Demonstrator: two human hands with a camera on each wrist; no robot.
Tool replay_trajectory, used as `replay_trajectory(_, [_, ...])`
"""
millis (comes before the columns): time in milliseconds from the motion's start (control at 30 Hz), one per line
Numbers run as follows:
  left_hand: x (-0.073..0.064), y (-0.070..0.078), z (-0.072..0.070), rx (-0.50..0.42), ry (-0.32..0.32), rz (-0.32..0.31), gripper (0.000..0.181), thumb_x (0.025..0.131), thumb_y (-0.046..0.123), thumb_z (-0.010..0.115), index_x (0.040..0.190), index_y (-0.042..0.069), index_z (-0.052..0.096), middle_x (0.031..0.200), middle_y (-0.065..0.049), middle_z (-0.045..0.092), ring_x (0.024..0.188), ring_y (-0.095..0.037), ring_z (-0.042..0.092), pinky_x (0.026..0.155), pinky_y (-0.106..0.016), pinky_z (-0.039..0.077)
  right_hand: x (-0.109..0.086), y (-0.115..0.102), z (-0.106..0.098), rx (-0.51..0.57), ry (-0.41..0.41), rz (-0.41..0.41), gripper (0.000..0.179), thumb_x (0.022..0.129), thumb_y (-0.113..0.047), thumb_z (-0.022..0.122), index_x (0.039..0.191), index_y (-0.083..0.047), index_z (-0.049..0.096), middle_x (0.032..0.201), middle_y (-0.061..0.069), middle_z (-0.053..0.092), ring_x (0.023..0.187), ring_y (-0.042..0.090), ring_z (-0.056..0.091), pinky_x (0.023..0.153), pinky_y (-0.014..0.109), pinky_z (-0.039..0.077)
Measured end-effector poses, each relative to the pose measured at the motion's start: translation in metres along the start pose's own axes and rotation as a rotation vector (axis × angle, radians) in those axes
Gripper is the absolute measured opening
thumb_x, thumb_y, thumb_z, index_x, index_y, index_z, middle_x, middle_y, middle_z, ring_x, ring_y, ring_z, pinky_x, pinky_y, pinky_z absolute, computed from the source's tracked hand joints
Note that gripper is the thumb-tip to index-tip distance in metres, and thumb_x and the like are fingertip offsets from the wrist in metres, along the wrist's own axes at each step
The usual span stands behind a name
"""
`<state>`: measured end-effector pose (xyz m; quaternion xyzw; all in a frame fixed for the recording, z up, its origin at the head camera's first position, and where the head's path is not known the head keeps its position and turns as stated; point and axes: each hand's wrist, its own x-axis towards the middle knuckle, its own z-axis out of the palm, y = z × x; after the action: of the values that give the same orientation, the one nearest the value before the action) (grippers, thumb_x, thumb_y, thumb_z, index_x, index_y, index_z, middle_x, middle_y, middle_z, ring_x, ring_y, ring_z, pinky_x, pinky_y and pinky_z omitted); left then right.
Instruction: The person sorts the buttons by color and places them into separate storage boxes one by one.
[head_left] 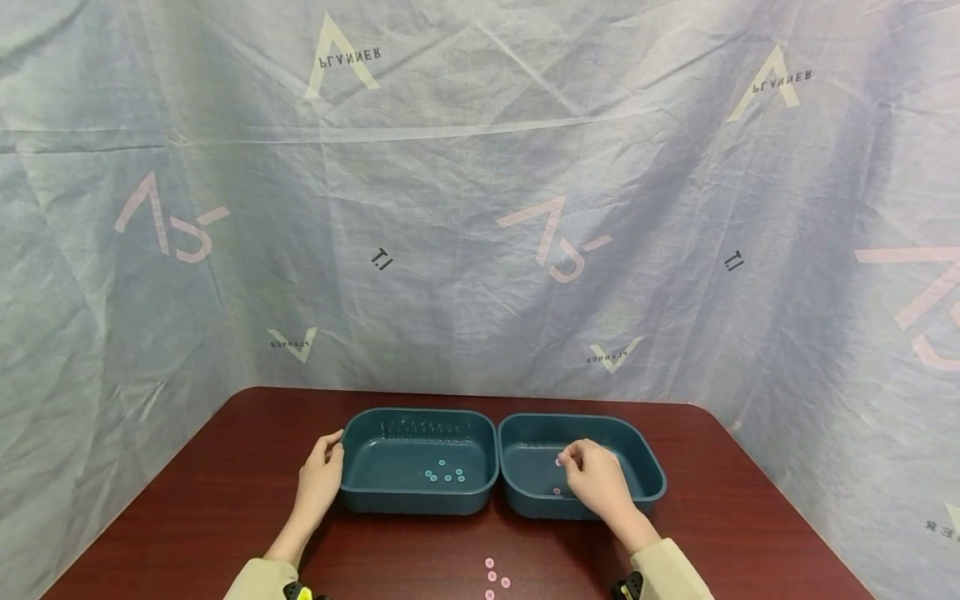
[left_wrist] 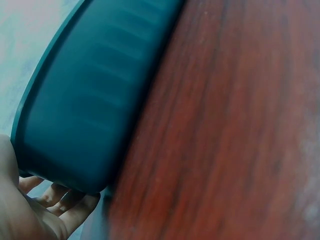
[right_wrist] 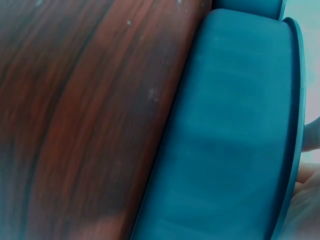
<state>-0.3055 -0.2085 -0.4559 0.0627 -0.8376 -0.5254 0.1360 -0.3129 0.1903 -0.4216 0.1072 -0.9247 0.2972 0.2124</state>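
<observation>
My left hand (head_left: 320, 477) rests against the left end of a dark teal plastic bin (head_left: 420, 502). In the left wrist view its fingers (left_wrist: 75, 212) lie along the bin's outer end wall. Several small blue buttons (head_left: 447, 478) lie on that bin's floor. Over a second teal bin (head_left: 543, 506), to the right, my right hand (head_left: 597, 479) has thumb and forefinger together, pinching a small pink button (head_left: 558, 462). Another pink button (head_left: 557, 492) is below, inside this bin. The right wrist view shows mostly the bin's outer wall (right_wrist: 225, 125), with part of the hand at the edge.
Several pink buttons (head_left: 491, 576) lie on the dark red wooden table (head_left: 405, 558) near its front. The two bins stand side by side, touching or nearly so. A pale printed cloth (head_left: 450, 317) hangs behind and around the table.
</observation>
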Motion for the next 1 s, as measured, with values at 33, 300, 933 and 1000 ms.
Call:
replay_trajectory(33, [0.000, 0.000, 0.000, 0.000, 0.000, -0.001, 0.045, 0.103, 0.026, 0.029, 0.142, 0.005, 0.035, 0.138, -0.027, 0.043, 0.124, -0.042, 0.043, 0.095, -0.056, 0.038, 0.000, 0.001, 0.000, -0.005, 0.003, -0.001, 0.012, 0.087, -0.011, 0.063, 0.076, -0.014, 0.065, 0.072, -0.004, 0.058, 0.053, 0.007, 0.041, 0.055, 0.024, 0.035])
replay_trajectory(300, [0.001, 0.000, 0.001, 0.004, -0.005, -0.002, 0.047, 0.103, 0.029, 0.027, 0.143, 0.005, 0.034, 0.139, -0.027, 0.041, 0.124, -0.043, 0.041, 0.095, -0.057, 0.038, 0.003, 0.009, 0.002, -0.017, 0.011, 0.012, 0.012, 0.086, -0.010, 0.064, 0.075, -0.013, 0.066, 0.071, -0.003, 0.060, 0.052, 0.008, 0.041, 0.053, 0.024, 0.035])
replay_trajectory(933, [0.000, -0.002, 0.001, 0.007, 0.006, 0.001, 0.045, 0.103, 0.028, 0.029, 0.142, 0.006, 0.036, 0.137, -0.027, 0.045, 0.123, -0.042, 0.044, 0.093, -0.056, 0.039, 0.008, 0.014, 0.001, -0.041, 0.012, 0.042, 0.011, 0.086, -0.011, 0.064, 0.075, -0.009, 0.067, 0.074, 0.001, 0.064, 0.050, 0.009, 0.041, 0.050, 0.024, 0.034])
replay_trajectory(1000, [0.001, -0.002, 0.001, 0.010, 0.007, 0.002, 0.046, 0.103, 0.028, 0.029, 0.142, 0.006, 0.036, 0.137, -0.027, 0.045, 0.122, -0.042, 0.044, 0.094, -0.056, 0.039, 0.009, 0.015, 0.001, -0.046, 0.011, 0.041, 0.011, 0.086, -0.011, 0.064, 0.075, -0.009, 0.067, 0.073, 0.001, 0.063, 0.051, 0.009, 0.042, 0.051, 0.025, 0.034])
